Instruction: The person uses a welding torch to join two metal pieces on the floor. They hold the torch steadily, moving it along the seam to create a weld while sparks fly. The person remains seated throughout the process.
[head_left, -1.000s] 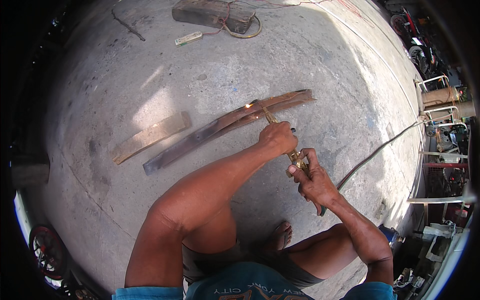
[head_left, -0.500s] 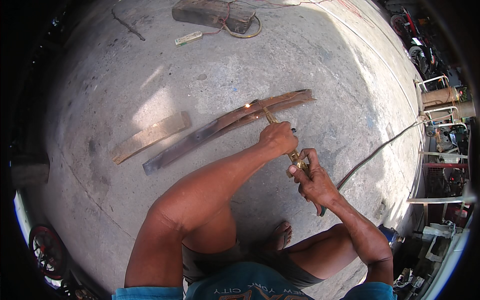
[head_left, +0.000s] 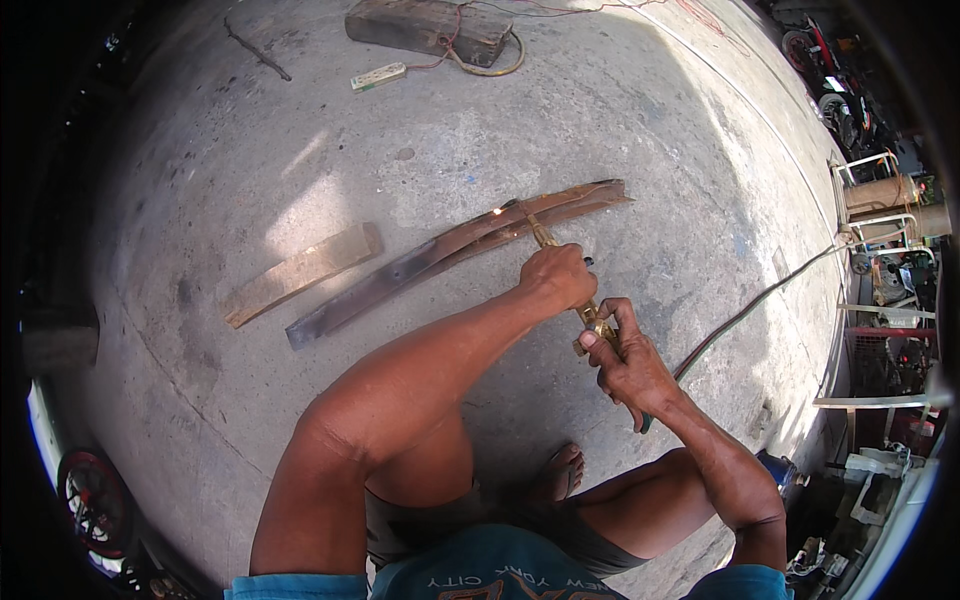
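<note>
Using concrete floor (head_left: 430, 130) as support, likely for withstanding heat. Facing a long rusty metal piece (head_left: 430, 255) lying aslant there, probably for reach. Aiming a brass torch (head_left: 543, 235) at it. Gripping the neck in the closed left hand (head_left: 557, 276), likely for steady aim; cradling the rear in the half-curled right hand (head_left: 632, 368), probably for control. Showing bright glow (head_left: 497, 212) near the tip.

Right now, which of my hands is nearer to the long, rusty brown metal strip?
Left. Your left hand grips the slim brass torch on the near side of the metal strip; your right hand holds the torch farther back, nearer your body.
</note>
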